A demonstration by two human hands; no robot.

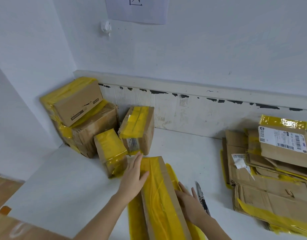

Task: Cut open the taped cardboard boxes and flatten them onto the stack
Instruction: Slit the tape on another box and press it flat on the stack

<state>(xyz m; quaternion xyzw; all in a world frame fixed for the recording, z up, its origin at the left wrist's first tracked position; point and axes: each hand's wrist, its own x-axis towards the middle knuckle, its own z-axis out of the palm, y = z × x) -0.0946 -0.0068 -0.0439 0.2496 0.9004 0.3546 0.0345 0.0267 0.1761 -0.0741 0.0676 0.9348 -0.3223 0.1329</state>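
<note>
Long box point(159, 196) | near end cut off | knife point(203, 199) part-hidden by right hand point(189, 203)

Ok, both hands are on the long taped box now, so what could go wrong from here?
The utility knife lies on the table right beside the right hand, its blade apparently exposed; a sideways slip could cut fingers. The left hand rests flat on the long box's slick yellow tape, so the box may slide. Nearby, the small upright box leans and could topple.

White walls point(201, 49); paper sheet point(137, 9) pinned up; scuffed baseboard point(183, 108); white table point(62, 179).
</note>
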